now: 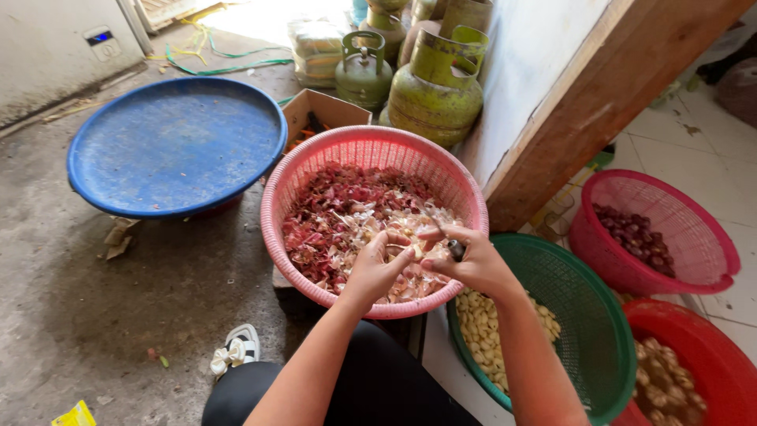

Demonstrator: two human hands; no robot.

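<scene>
Over the near rim of the pink basket [277, 207] both hands work close together. The left hand [377, 267] is curled around a small pale clove, and the right hand [465, 256] grips a dark-handled knife [456, 250] against it. Inside the pink basket lie red and pale peelings [339, 213]. Right of it sits a green basket [587, 315] with peeled garlic cloves [479, 327]. Behind it stand green gas cylinders [436, 87]; to its left lies a blue basin [175, 142].

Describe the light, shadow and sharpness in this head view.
Head view: soft daylight, no hard shadows; brightest on the white tiles at right, overexposed at the top centre floor. The pink basket, left hand and right hand are sharp. Wide-angle lens bends the edges.
</scene>
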